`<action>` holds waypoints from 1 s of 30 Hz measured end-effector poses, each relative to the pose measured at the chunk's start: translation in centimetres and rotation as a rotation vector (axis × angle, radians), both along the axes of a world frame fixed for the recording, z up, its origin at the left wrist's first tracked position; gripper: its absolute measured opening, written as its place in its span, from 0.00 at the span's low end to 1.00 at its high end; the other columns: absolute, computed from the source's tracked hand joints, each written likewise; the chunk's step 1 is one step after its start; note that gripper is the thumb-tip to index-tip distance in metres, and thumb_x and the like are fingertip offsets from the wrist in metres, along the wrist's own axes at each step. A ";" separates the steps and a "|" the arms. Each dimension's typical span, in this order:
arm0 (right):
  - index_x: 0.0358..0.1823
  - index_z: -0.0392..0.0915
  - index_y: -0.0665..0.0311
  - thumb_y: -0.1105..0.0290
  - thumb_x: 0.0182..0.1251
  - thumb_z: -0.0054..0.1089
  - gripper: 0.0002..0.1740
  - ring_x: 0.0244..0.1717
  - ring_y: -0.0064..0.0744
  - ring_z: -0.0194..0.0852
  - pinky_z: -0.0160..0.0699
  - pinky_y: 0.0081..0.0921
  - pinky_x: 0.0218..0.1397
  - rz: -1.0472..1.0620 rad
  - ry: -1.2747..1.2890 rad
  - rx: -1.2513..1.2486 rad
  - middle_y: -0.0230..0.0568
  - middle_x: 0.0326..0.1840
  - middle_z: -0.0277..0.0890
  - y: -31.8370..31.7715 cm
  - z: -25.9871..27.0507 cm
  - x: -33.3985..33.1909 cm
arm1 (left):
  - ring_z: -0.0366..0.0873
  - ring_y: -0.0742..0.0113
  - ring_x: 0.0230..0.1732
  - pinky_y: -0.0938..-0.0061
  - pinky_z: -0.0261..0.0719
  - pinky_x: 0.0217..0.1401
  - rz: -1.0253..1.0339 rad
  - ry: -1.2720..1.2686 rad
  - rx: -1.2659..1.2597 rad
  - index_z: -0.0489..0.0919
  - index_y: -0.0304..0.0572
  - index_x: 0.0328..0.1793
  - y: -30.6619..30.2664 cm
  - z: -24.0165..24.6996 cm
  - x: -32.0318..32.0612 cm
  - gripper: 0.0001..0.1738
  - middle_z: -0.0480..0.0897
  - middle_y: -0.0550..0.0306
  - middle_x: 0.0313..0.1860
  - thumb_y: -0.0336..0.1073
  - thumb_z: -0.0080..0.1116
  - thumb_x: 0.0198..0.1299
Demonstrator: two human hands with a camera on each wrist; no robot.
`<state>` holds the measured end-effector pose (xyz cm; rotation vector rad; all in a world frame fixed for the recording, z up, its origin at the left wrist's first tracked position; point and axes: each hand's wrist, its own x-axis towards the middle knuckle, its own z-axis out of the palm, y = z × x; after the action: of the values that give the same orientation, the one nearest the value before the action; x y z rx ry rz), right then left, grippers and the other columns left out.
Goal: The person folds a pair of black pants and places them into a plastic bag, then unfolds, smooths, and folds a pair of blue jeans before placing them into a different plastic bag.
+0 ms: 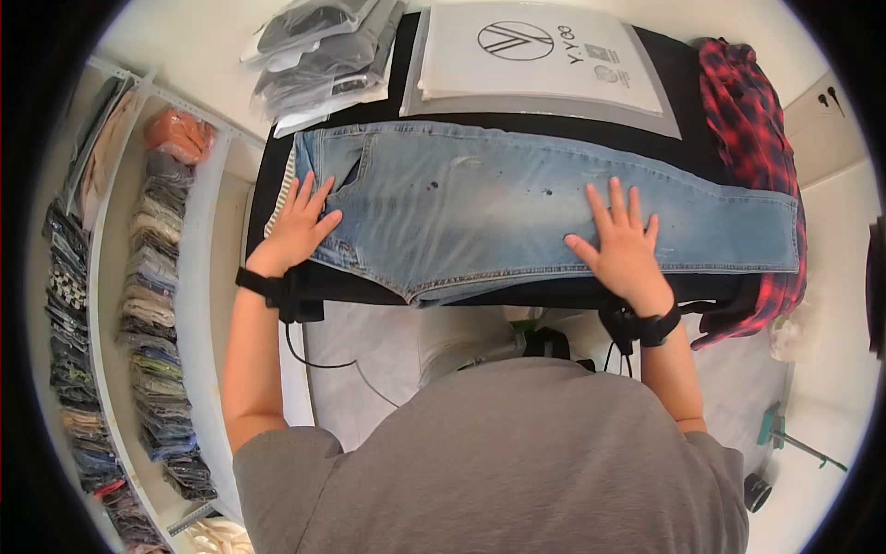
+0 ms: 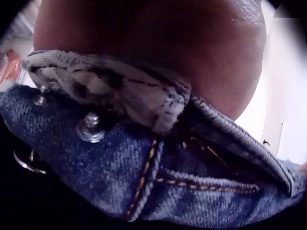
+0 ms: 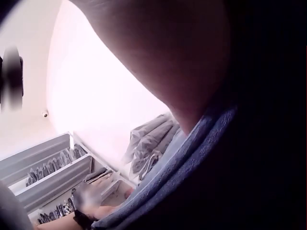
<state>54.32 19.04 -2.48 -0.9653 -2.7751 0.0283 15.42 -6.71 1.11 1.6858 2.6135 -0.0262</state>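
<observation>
A pair of faded blue jeans, folded lengthwise, lies across the black-covered table, waistband at the left and hem at the right. Dark spots and pale scuffs mark the leg. My left hand rests on the waist end near the pocket, fingers spread. Below that palm, the left wrist view shows the denim waistband with metal button studs and a pale patterned lining. My right hand lies flat on the lower leg with straight, spread fingers. The right wrist view shows the folded denim edge beneath it.
Bagged grey garments are piled at the back left, beside flat printed plastic bags. A red-and-black plaid shirt hangs over the right end of the table. Shelves of packed clothes stand at the left.
</observation>
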 end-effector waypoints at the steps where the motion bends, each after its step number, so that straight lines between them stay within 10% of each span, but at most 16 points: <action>1: 0.74 0.53 0.46 0.39 0.63 0.49 0.41 0.77 0.60 0.37 0.39 0.70 0.68 -0.050 -0.015 -0.037 0.49 0.78 0.44 0.4 0.2 0.1 | 0.40 0.34 0.77 0.54 0.47 0.76 0.019 -0.061 -0.010 0.56 0.59 0.76 0.1 0.4 0.0 0.34 0.48 0.39 0.77 0.55 0.48 0.66; 12: 0.75 0.51 0.45 0.34 0.59 0.50 0.46 0.79 0.53 0.34 0.37 0.68 0.70 -0.450 -0.112 -0.243 0.44 0.80 0.39 6.6 2.2 3.4 | 0.44 0.41 0.77 0.55 0.49 0.75 0.097 -0.112 -0.028 0.58 0.63 0.75 -0.4 0.9 -0.9 0.31 0.48 0.46 0.79 0.53 0.46 0.67; 14: 0.74 0.53 0.45 0.41 0.61 0.52 0.41 0.77 0.53 0.41 0.42 0.66 0.70 -0.316 -0.119 -0.140 0.45 0.78 0.44 6.0 2.8 2.8 | 0.48 0.44 0.76 0.54 0.52 0.74 0.255 0.096 -0.146 0.61 0.61 0.74 1.4 4.2 5.0 0.29 0.53 0.50 0.77 0.49 0.47 0.67; 16: 0.71 0.57 0.48 0.47 0.62 0.54 0.37 0.75 0.52 0.47 0.46 0.63 0.70 -0.163 -0.042 -0.130 0.46 0.75 0.50 4.1 3.7 1.8 | 0.54 0.45 0.74 0.51 0.54 0.72 -0.024 0.283 0.087 0.64 0.56 0.71 1.9 4.8 7.5 0.28 0.61 0.51 0.73 0.41 0.52 0.63; 18: 0.65 0.65 0.54 0.56 0.62 0.57 0.30 0.70 0.51 0.56 0.53 0.56 0.69 0.149 0.105 -0.129 0.47 0.69 0.61 1.5 4.1 0.4 | 0.56 0.50 0.74 0.52 0.48 0.75 -0.351 -0.313 0.252 0.68 0.49 0.68 1.7 4.7 9.1 0.33 0.68 0.52 0.69 0.25 0.56 0.53; 21: 0.61 0.69 0.60 0.62 0.57 0.64 0.30 0.69 0.49 0.60 0.56 0.49 0.70 0.540 0.230 -0.214 0.50 0.66 0.65 -4.9 5.0 -1.5 | 0.52 0.55 0.76 0.51 0.45 0.76 -0.372 -0.320 0.063 0.68 0.50 0.69 0.7 5.6 13.9 0.39 0.64 0.56 0.72 0.27 0.64 0.45; 30: 0.53 0.72 0.62 0.64 0.50 0.68 0.27 0.59 0.50 0.69 0.68 0.43 0.61 0.529 0.449 -0.082 0.47 0.55 0.73 -8.8 0.8 -5.4 | 0.71 0.58 0.63 0.56 0.63 0.67 -0.416 -0.001 0.292 0.77 0.45 0.52 0.6 1.2 13.5 0.25 0.77 0.60 0.59 0.27 0.64 0.42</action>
<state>48.93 10.22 -1.68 -0.1747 -2.5248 0.3879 28.88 -6.08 2.30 2.2931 2.3041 0.3618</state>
